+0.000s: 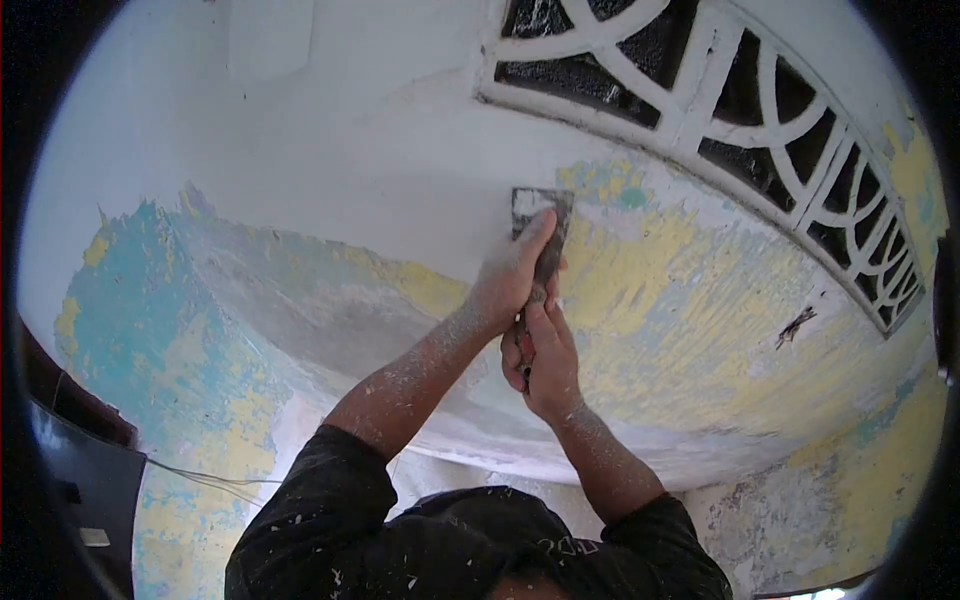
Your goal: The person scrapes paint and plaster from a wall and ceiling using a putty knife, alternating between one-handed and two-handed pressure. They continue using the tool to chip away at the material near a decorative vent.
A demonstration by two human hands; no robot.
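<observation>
A scraper (543, 232) with a flat, rectangular, white-smeared metal blade lies against the wall in front of me. My right hand (552, 362) is wrapped round its handle, where a bit of red shows between the fingers. Farther up, my left hand (508, 278) clasps the neck and blade, its thumb stretched along the metal. White dust and flecks cover both forearms. Around the blade, the wall (640, 300) shows patchy yellow and turquoise old paint to the right and a smooth white surface to the left.
White vent blocks (690, 130) with dark openings run across the upper right. A dark cabinet (85, 490) stands at lower left, with thin cables (210, 478) hanging beside it. A small broken hole (797, 326) marks the wall at right. Pale floor (450, 480) shows below.
</observation>
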